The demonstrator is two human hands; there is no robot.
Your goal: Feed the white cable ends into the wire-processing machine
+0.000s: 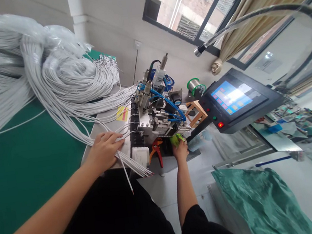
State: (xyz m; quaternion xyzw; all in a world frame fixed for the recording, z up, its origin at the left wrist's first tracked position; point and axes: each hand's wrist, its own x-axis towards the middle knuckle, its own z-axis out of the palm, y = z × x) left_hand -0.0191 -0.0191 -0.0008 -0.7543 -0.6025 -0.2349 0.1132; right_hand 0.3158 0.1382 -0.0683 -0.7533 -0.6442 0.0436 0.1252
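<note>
My left hand [105, 150] is closed over a bunch of white cables [135, 164] at the near edge of the metal worktop. Their trimmed ends, some with reddish tips, stick out past the edge. My right hand [180, 151] reaches in under the front of a benchtop machine [157, 109] with blue air hoses. Its fingers are around a bright yellow-green thing [176, 140], mostly hidden, whose kind I cannot make out. Between the hands lies an orange-red handled hand tool [157, 151]. More white cables run from the machine's row of black slots toward the left.
A big heap of white cables [60, 76], partly in clear plastic, covers the green table [19, 159]. To the right stand a lit touchscreen [233, 96] and a solder wire spool [193, 85]. A flexible lamp arm [297, 6] arches above. Green cloth [260, 195] hangs at lower right.
</note>
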